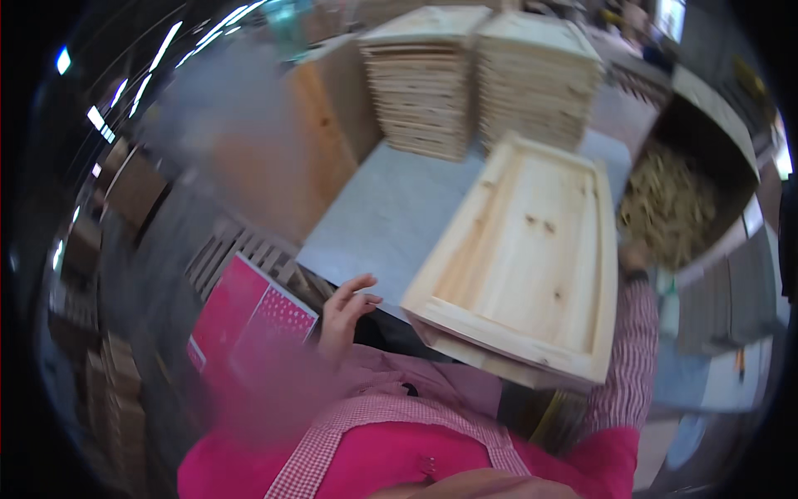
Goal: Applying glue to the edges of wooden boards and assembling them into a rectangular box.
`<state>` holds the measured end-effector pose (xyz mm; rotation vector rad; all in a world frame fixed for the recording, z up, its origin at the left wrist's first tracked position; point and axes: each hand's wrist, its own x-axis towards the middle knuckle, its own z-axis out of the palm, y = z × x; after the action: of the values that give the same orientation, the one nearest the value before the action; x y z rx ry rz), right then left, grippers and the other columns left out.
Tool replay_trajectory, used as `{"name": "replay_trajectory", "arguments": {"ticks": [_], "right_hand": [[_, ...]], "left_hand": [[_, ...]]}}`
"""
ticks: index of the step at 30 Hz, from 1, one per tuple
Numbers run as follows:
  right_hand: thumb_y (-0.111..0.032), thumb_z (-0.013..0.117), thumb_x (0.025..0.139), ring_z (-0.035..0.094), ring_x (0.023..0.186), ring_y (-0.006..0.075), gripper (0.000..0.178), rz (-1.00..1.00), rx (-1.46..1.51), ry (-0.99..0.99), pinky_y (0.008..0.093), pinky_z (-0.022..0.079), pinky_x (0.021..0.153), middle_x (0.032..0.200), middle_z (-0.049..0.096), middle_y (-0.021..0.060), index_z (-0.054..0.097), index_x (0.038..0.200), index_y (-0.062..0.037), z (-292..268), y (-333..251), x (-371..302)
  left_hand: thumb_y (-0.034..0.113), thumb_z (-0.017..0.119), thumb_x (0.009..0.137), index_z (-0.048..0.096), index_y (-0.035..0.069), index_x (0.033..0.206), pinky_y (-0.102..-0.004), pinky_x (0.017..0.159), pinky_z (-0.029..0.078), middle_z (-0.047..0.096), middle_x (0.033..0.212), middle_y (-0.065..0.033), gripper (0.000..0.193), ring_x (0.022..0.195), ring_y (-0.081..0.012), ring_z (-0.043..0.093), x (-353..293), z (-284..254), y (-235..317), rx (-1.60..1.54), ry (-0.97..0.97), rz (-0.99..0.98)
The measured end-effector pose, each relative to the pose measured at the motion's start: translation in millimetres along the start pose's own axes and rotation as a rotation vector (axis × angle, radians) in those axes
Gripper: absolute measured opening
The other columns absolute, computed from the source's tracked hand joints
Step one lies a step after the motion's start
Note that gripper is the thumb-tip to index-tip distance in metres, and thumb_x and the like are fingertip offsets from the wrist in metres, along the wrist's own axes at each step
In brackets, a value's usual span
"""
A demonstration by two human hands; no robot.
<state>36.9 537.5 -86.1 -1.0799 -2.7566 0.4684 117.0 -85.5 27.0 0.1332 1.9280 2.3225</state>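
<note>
A pink apron [399, 457] fills the lower edge. The left hand [345, 312] hangs free, fingers loosely curled, just beside the table [391, 216]. The right hand [636, 256] grips the far side of the wooden tray [524, 249], tilted over the table edge before two tray stacks [482, 75].

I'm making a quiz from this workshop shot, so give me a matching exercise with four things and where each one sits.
Things:
1. wooden panel
2. stacks of panels
3. bin of wood scraps
4. left hand

Places:
A. far end of the grey table
B. right of the table
C. table's near edge, empty
D. overhanging the near edge, right hand at its side

Pairs: 1-D, 2-A, 3-B, 4-C
</note>
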Motion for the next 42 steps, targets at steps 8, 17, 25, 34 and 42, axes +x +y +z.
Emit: {"name": "replay_trajectory", "arguments": {"ticks": [8, 17, 25, 34, 42], "right_hand": [[-0.016, 0.06, 0.085, 0.048, 0.066, 0.0121, 0.017, -0.409, 0.577, 0.513, 0.0289, 0.044, 0.061, 0.072, 0.052, 0.0025, 0.051, 0.081, -0.0018, -156, -41, -85], [-0.013, 0.05, 0.096, 0.05, 0.104, 0.0131, 0.028, -0.621, 0.576, -0.515, 0.023, 0.047, 0.083, 0.117, 0.054, 0.0012, 0.048, 0.124, -0.0101, -196, -144, -357], [-0.007, 0.053, 0.095, 0.051, 0.063, 0.0105, 0.009, -1.182, 0.459, -0.326, 0.0244, 0.045, 0.058, 0.077, 0.055, 0.0078, 0.049, 0.099, 0.0005, -181, -169, -406], [-0.017, 0.069, 0.079, 0.05, 0.065, 0.0293, 0.02, -1.319, 0.318, -0.158, 0.045, 0.039, 0.081, 0.069, 0.05, 0.0128, 0.055, 0.075, -0.003, -150, -147, -362], [-0.009, 0.045, 0.097, 0.058, 0.089, 0.0239, 0.023, -0.915, 0.1, 0.394, 0.042, 0.036, 0.097, 0.086, 0.062, 0.008, 0.061, 0.085, 0.0021, -215, -4, -301]], "left_hand": [[0.011, 0.059, 0.089, 0.055, -0.003, 0.123, -0.0301, 0.088, 0.046, 0.058, 0.123, -0.0129, 0.037, 0.101, -0.0189, 0.061, 2, -9, 53, 0.416, -0.02, 0.505], [0.018, 0.066, 0.086, 0.06, 0.001, 0.112, -0.0506, 0.094, 0.042, 0.062, 0.115, -0.012, 0.032, 0.113, -0.0241, 0.057, -64, 90, 126, 0.704, -0.223, 1.578], [0.02, 0.067, 0.088, 0.063, 0.0, 0.099, -0.0277, 0.071, 0.048, 0.067, 0.089, -0.0034, 0.024, 0.082, -0.0116, 0.062, -64, 76, 76, 0.048, -0.999, 0.15], [0.023, 0.079, 0.073, 0.058, 0.007, 0.07, -0.0395, 0.077, 0.049, 0.058, 0.07, -0.0061, 0.027, 0.071, -0.0256, 0.06, -17, 15, 53, 0.875, -0.74, 0.993], [0.01, 0.076, 0.073, 0.043, 0.007, 0.067, -0.0443, 0.093, 0.046, 0.061, 0.083, -0.0089, 0.033, 0.092, -0.0287, 0.062, 77, 18, 76, 1.074, -0.576, 1.289]]}}
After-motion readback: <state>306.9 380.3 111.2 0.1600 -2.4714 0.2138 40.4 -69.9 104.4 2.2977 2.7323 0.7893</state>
